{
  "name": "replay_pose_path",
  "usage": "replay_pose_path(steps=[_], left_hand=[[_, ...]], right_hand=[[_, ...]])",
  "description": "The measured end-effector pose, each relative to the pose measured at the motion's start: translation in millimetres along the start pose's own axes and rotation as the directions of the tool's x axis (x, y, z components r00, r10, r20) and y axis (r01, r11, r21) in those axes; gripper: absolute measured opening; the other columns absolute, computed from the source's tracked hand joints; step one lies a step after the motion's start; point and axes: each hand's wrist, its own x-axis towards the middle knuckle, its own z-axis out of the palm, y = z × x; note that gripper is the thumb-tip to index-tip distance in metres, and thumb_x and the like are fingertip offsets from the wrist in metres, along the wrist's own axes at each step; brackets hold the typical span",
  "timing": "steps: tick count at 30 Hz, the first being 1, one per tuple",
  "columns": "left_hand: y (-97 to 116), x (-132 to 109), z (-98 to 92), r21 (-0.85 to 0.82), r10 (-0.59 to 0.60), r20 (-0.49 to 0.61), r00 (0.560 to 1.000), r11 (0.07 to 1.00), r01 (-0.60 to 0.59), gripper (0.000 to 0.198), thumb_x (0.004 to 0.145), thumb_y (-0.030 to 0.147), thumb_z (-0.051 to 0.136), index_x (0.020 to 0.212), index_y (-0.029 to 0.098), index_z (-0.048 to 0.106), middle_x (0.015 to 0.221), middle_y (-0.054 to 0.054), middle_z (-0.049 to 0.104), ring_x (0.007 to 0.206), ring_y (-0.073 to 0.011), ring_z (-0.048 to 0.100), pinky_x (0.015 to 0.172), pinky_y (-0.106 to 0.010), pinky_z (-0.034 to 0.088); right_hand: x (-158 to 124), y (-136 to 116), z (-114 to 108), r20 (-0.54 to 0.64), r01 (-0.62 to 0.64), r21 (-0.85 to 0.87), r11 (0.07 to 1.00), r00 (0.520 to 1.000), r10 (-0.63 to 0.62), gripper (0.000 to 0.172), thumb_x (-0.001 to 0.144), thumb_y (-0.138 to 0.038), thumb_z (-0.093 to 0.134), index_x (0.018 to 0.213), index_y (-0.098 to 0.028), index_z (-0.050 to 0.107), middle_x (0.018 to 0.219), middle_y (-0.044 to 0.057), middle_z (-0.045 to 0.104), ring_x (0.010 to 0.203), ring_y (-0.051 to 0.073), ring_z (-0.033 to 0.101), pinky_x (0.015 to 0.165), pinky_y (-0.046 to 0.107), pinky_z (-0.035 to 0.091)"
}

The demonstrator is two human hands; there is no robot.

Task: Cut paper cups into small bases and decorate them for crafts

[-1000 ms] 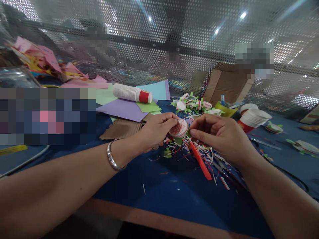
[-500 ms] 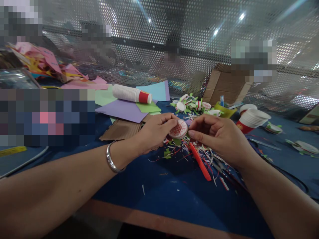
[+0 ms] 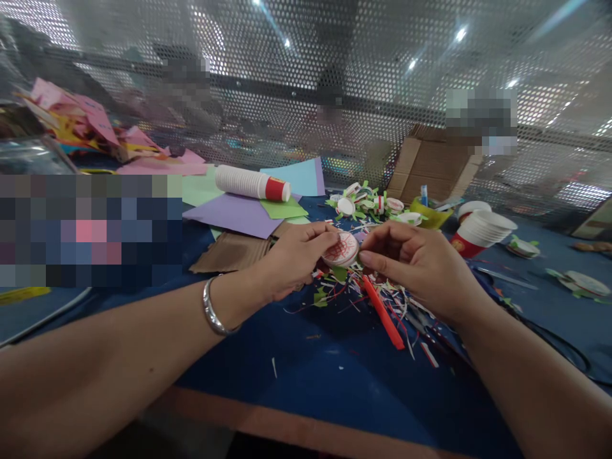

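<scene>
My left hand, with a silver bangle at the wrist, is closed on the rim of a paper cup bottom, a shallow white disc with red lines drawn on its face. The thumb lies over the disc's upper left edge. At the right edge of the disc, my right hand has thumb and forefinger pinched together against the rim. A bit of green paper shows just under the disc. Below the hands lie a red marker-like stick and a heap of thin paper scraps.
A stack of white paper cups lies on coloured paper sheets. Several cup bottoms with green paper pieces are piled behind my hands. More cups stand at right, near scissors. A perforated metal screen closes the back.
The disc has turned slightly between my fingers, and its red-drawn face shows at a different angle. Both hands stay almost in place.
</scene>
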Motion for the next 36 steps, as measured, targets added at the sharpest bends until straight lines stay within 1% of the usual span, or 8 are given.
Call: replay_pose_path(steps=[9, 14, 17, 22, 25, 31, 34, 36], left_hand=[[3.9, -2.5, 3.1, -0.082, -0.043, 0.005, 0.999, 0.996, 0.043, 0.016, 0.093, 0.028, 0.059, 0.082, 0.018, 0.065, 0.077, -0.004, 0.060, 0.062, -0.0103, 0.054, 0.050, -0.022, 0.036], [7.3, -4.4, 5.0, -0.072, -0.081, 0.001, 0.997, 0.994, 0.081, 0.018, 0.095, 0.031, 0.058, 0.086, 0.017, 0.065, 0.071, -0.001, 0.055, 0.053, -0.0080, 0.045, 0.043, -0.022, 0.025], [6.5, -3.5, 3.7, -0.088, -0.089, 0.011, 0.996, 0.992, 0.090, 0.018, 0.095, 0.031, 0.059, 0.086, 0.018, 0.065, 0.069, 0.000, 0.055, 0.051, -0.0073, 0.044, 0.041, -0.022, 0.023], [6.8, -0.7, 0.8, -0.170, -0.073, 0.031, 0.997, 0.982, 0.078, 0.014, 0.096, 0.028, 0.061, 0.090, 0.016, 0.066, 0.081, -0.003, 0.064, 0.064, -0.0088, 0.057, 0.053, -0.020, 0.041], [11.5, -0.2, 0.5, -0.235, -0.055, 0.027, 0.998, 0.970, 0.060, 0.007, 0.094, 0.019, 0.062, 0.096, 0.013, 0.065, 0.088, -0.004, 0.067, 0.071, -0.0099, 0.062, 0.060, -0.021, 0.048], [16.8, -1.1, -3.3, -0.180, 0.000, 0.014, 1.000, 0.984, 0.003, 0.038, 0.083, 0.010, 0.068, 0.117, 0.019, 0.054, 0.085, -0.002, 0.066, 0.069, -0.0129, 0.063, 0.055, -0.022, 0.047], [14.8, -0.3, -7.7, -0.078, 0.101, 0.050, 0.994, 0.992, -0.097, 0.048, 0.080, 0.013, 0.071, 0.124, 0.020, 0.052, 0.087, -0.001, 0.065, 0.072, -0.0139, 0.063, 0.056, -0.023, 0.047], [14.3, -0.1, -10.7, 0.009, 0.175, 0.103, 0.979, 0.984, -0.177, 0.051, 0.080, 0.015, 0.072, 0.126, 0.020, 0.052, 0.089, -0.001, 0.066, 0.075, -0.0135, 0.063, 0.061, -0.024, 0.049]], right_hand=[[-1.1, -2.0, -1.3, -0.012, 0.000, 0.001, 1.000, 1.000, 0.000, 0.016, 0.084, -0.029, 0.079, 0.089, -0.019, 0.068, 0.073, -0.001, 0.067, 0.059, 0.009, 0.056, 0.051, 0.023, 0.044], [-0.9, -1.2, -1.6, -0.011, -0.009, 0.049, 0.999, 1.000, 0.010, 0.020, 0.083, -0.033, 0.081, 0.088, -0.019, 0.068, 0.076, -0.001, 0.067, 0.065, 0.011, 0.060, 0.057, 0.024, 0.048], [-0.7, -1.3, -2.3, -0.011, -0.011, 0.060, 0.998, 1.000, 0.012, 0.023, 0.083, -0.035, 0.082, 0.090, -0.018, 0.068, 0.078, 0.000, 0.068, 0.068, 0.011, 0.062, 0.060, 0.024, 0.050], [-1.0, -5.1, -5.3, -0.048, 0.005, -0.066, 0.998, 0.999, -0.008, 0.020, 0.087, -0.035, 0.077, 0.089, -0.017, 0.068, 0.073, 0.000, 0.068, 0.057, 0.010, 0.058, 0.050, 0.023, 0.045], [-0.4, -5.2, -9.0, -0.105, 0.007, -0.135, 0.991, 0.994, -0.022, 0.020, 0.088, -0.037, 0.075, 0.089, -0.018, 0.068, 0.073, 0.000, 0.067, 0.057, 0.011, 0.059, 0.051, 0.025, 0.047], [-0.5, 2.8, -15.6, -0.299, 0.053, -0.290, 0.956, 0.944, -0.143, 0.017, 0.090, -0.036, 0.072, 0.088, -0.020, 0.068, 0.078, 0.003, 0.069, 0.070, 0.017, 0.065, 0.062, 0.032, 0.052], [-2.2, 4.3, -14.8, -0.373, 0.065, -0.374, 0.925, 0.903, -0.214, 0.013, 0.091, -0.035, 0.070, 0.089, -0.023, 0.067, 0.080, 0.003, 0.069, 0.072, 0.018, 0.066, 0.065, 0.034, 0.051], [-2.9, 3.3, -13.0, -0.371, 0.075, -0.418, 0.905, 0.896, -0.245, 0.012, 0.093, -0.035, 0.069, 0.091, -0.023, 0.067, 0.080, 0.002, 0.069, 0.073, 0.018, 0.064, 0.065, 0.034, 0.050]])
